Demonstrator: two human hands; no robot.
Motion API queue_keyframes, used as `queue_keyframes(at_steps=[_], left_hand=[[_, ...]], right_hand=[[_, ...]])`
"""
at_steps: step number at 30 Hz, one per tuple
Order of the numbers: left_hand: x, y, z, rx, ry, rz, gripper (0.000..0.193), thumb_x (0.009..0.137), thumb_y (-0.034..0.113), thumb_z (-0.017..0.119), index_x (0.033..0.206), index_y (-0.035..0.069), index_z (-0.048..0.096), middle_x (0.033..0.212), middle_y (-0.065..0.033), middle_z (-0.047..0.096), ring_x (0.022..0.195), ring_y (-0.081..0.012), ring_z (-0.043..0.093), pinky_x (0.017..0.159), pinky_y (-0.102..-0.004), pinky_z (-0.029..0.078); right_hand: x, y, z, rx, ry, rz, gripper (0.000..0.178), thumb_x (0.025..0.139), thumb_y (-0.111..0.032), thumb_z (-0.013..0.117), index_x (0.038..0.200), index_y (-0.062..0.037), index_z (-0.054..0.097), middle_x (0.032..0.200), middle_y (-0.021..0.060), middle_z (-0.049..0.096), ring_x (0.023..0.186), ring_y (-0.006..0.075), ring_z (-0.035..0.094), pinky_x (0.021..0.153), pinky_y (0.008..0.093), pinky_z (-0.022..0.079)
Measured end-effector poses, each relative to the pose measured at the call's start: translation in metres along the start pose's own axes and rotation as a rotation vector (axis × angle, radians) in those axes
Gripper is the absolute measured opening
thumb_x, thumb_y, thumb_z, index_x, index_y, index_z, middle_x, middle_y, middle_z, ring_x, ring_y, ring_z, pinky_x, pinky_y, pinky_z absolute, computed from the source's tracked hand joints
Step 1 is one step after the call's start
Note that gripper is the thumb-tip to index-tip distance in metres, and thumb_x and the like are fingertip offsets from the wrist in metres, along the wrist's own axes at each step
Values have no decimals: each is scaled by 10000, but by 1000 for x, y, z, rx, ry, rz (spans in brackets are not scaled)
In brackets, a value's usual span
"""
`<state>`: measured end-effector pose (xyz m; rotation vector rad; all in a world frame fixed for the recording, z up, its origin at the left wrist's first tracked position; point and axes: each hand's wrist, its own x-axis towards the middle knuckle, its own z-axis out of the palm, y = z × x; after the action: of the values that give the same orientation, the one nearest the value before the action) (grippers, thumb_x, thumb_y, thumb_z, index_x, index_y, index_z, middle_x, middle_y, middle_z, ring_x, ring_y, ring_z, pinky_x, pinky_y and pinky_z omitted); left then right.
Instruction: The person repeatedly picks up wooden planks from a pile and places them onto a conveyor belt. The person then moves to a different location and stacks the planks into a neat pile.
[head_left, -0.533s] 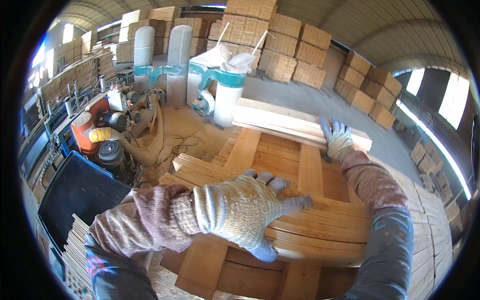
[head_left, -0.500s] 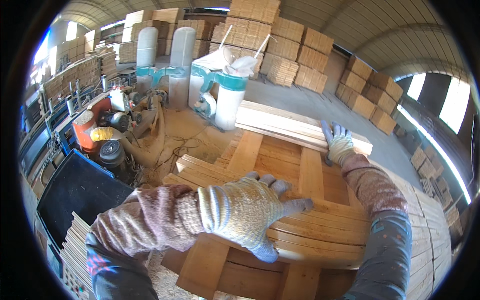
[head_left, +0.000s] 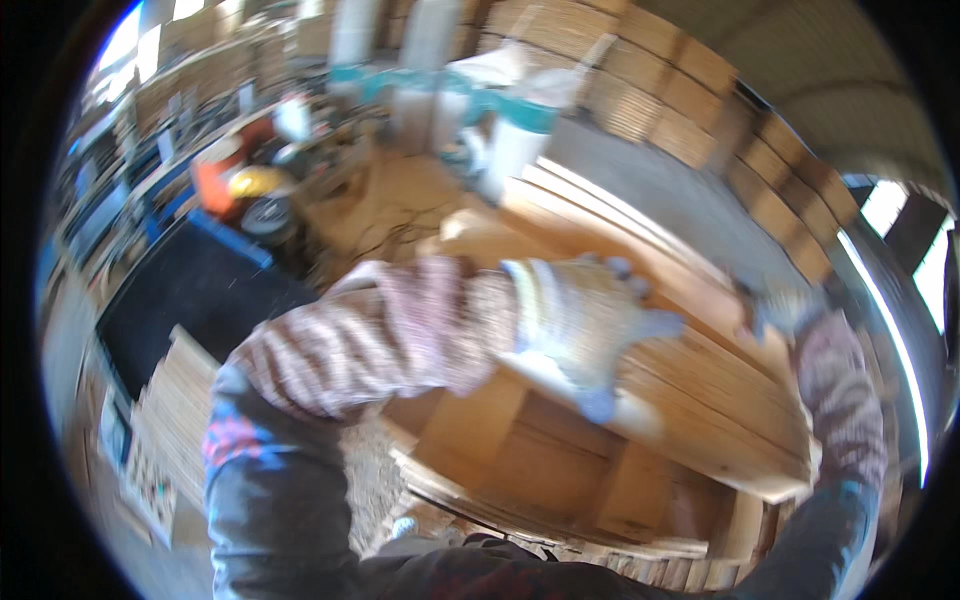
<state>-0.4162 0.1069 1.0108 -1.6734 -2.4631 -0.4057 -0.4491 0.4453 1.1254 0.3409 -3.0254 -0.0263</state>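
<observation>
My left hand [head_left: 590,318], in a pale knitted glove with grey-blue fingertips, lies over a row of wooden planks [head_left: 715,395], its fingers spread. Beside the planks' right end is my right hand [head_left: 790,312], gloved too; motion blur smears its fingers, so its grip cannot be made out. Farther off, more light planks [head_left: 625,205] run along the back of the stack. Below the near row, crosswise boards [head_left: 470,430] show with gaps between them.
Left of the stack stands a black sloping panel [head_left: 190,310] with thin wooden strips [head_left: 180,400] below it. Beyond are machinery with an orange part [head_left: 215,175] and white-and-green dust-collector drums [head_left: 520,140]. Stacked lumber [head_left: 690,90] lines the back.
The view has swung, and everything looks blurred. My right hand has moved from the top of the far planks to the stack's right end. The gap between far and near planks no longer shows plainly.
</observation>
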Motion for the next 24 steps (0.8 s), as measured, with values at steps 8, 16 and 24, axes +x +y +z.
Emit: queue_keyframes(at_steps=[8, 16, 24], left_hand=[[-16, 104, 131, 332, 720, -345, 168, 854, 282, 624, 884, 128, 684, 876, -81, 608, 808, -256, 601, 635, -416, 447], [-35, 178, 185, -413, 607, -889, 781, 765, 393, 821, 1315, -91, 552, 821, -112, 718, 718, -278, 728, 530, -489, 523], [-133, 172, 131, -1551, 614, -810, 688, 929, 400, 717, 1434, 2, 473, 1335, -246, 575, 1263, -375, 584, 1053, -391, 507]], right_hand=[[-9, -18, 78, -81, 107, -103, 1071, 520, -104, 854, 1496, -2, 426, 1323, 217, 586, 1221, 327, 533, 1044, 416, 460], [-46, -41, 146, -108, 169, -140, 918, 605, -141, 809, 1440, 22, 465, 1241, 221, 605, 1137, 315, 539, 986, 421, 465], [-74, -47, 179, -92, 187, -130, 774, 691, -178, 764, 1384, 46, 503, 1160, 226, 624, 1053, 304, 544, 927, 427, 469]])
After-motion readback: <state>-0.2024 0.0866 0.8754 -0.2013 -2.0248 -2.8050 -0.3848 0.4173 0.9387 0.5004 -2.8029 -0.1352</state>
